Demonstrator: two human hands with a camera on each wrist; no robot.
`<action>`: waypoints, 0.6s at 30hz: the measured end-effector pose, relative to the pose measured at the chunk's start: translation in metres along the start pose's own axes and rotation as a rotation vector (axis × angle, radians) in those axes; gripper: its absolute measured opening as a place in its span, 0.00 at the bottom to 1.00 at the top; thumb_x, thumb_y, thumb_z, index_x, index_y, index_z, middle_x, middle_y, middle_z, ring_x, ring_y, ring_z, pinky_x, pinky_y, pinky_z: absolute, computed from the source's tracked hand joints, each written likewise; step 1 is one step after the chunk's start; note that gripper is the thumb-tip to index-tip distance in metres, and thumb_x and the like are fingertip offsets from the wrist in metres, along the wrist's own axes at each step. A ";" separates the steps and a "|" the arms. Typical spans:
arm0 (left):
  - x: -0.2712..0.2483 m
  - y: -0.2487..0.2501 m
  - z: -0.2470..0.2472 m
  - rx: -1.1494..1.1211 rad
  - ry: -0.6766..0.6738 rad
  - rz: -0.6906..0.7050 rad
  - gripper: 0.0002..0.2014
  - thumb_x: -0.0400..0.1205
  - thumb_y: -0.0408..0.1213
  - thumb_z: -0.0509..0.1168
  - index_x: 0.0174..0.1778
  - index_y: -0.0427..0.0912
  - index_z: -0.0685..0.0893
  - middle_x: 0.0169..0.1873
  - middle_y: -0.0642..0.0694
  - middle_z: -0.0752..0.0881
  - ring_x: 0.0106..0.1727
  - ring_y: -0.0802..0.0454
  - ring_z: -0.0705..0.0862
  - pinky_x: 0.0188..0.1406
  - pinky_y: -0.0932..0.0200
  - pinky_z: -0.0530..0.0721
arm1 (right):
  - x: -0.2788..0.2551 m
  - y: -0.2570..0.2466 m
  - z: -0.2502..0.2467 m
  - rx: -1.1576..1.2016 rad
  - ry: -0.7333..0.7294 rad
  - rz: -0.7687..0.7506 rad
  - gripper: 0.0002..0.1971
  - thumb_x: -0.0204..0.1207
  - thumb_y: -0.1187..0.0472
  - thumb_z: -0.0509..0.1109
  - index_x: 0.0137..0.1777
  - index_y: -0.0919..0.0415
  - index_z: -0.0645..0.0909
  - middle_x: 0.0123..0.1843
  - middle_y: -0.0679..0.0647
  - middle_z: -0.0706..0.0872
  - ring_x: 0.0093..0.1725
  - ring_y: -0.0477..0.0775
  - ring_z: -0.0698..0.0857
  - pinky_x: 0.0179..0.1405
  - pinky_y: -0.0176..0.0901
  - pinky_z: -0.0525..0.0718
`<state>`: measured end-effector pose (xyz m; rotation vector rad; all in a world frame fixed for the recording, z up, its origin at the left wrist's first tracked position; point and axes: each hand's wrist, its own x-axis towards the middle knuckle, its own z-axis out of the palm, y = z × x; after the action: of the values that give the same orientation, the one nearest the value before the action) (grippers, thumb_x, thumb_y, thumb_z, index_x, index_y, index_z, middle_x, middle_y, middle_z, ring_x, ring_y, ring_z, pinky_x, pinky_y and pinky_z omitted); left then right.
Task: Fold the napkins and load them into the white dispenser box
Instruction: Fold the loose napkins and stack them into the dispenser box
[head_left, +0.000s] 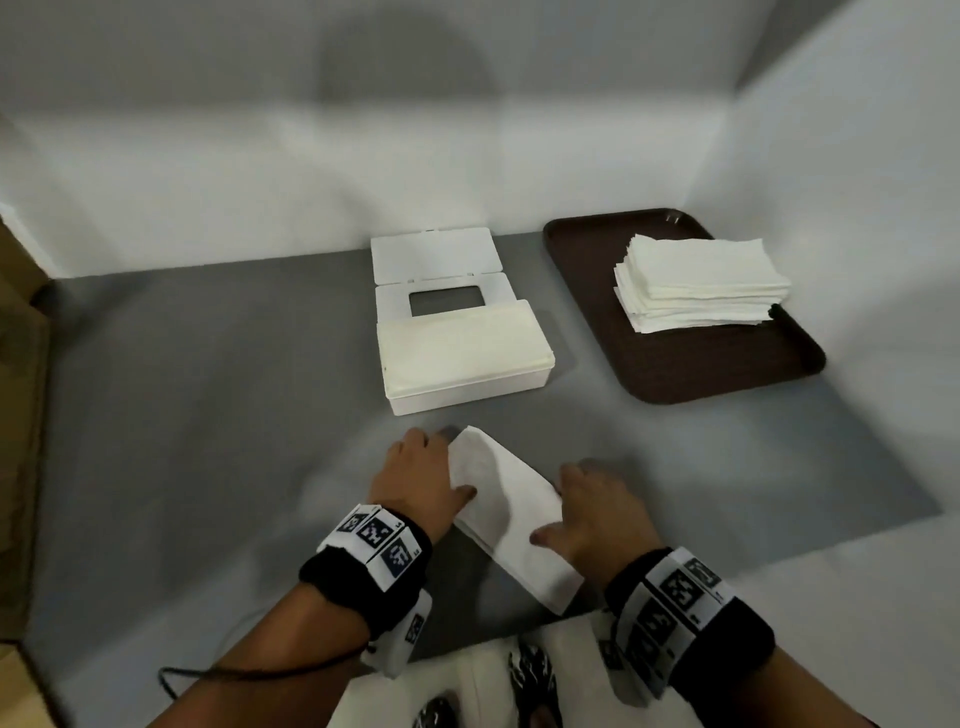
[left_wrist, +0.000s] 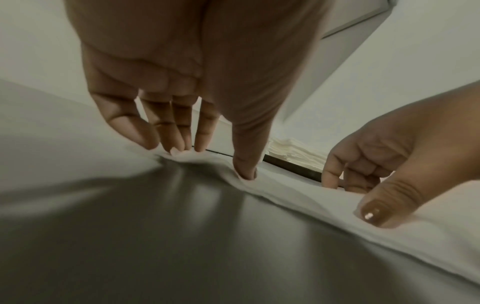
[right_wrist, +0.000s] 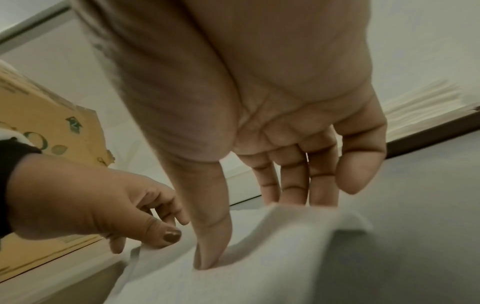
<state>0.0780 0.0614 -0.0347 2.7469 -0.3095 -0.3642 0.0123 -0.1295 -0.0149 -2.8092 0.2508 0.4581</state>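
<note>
The left hand (head_left: 415, 480) and right hand (head_left: 592, 512) worked one folded napkin (head_left: 506, 512) on the grey table mat (head_left: 208, 415), just in front of the white dispenser box (head_left: 465, 353). The left hand pinched the napkin's far end between thumb (left_wrist: 245, 164) and fingertips, apparently anchoring it. The right thumb pressed the sheet down while its fingers (right_wrist: 298, 181), extended and only slightly bent, lay behind a raised edge, seemingly to turn that edge over and set the crease. The box stood open, its windowed lid (head_left: 439, 275) laid back, and it appeared already filled nearly to the rim. The unfolded stack (head_left: 698, 283) waited on a brown tray (head_left: 727, 374) at right, well apart from the hands.
</note>
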 end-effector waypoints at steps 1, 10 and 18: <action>0.001 0.000 0.000 -0.006 0.000 -0.011 0.35 0.75 0.56 0.68 0.77 0.57 0.63 0.63 0.45 0.73 0.66 0.42 0.73 0.66 0.45 0.78 | 0.000 -0.001 -0.001 -0.004 -0.009 0.012 0.29 0.64 0.40 0.78 0.57 0.57 0.73 0.60 0.56 0.80 0.62 0.63 0.79 0.57 0.53 0.80; 0.003 -0.007 -0.005 0.040 0.023 -0.001 0.36 0.71 0.62 0.68 0.74 0.54 0.68 0.63 0.46 0.76 0.66 0.42 0.73 0.65 0.47 0.77 | 0.000 -0.011 -0.017 0.117 -0.008 -0.060 0.19 0.73 0.51 0.74 0.63 0.55 0.82 0.61 0.55 0.86 0.62 0.59 0.83 0.58 0.43 0.78; -0.005 -0.012 -0.042 -0.612 0.054 0.010 0.16 0.75 0.50 0.73 0.43 0.40 0.80 0.34 0.47 0.80 0.34 0.52 0.77 0.35 0.59 0.74 | 0.001 -0.014 -0.079 0.356 0.025 -0.305 0.06 0.72 0.57 0.75 0.36 0.50 0.81 0.36 0.45 0.83 0.38 0.45 0.82 0.37 0.38 0.76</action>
<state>0.0875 0.0869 -0.0007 2.1495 -0.1608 -0.3164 0.0391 -0.1401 0.0596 -2.4469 -0.0854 0.2762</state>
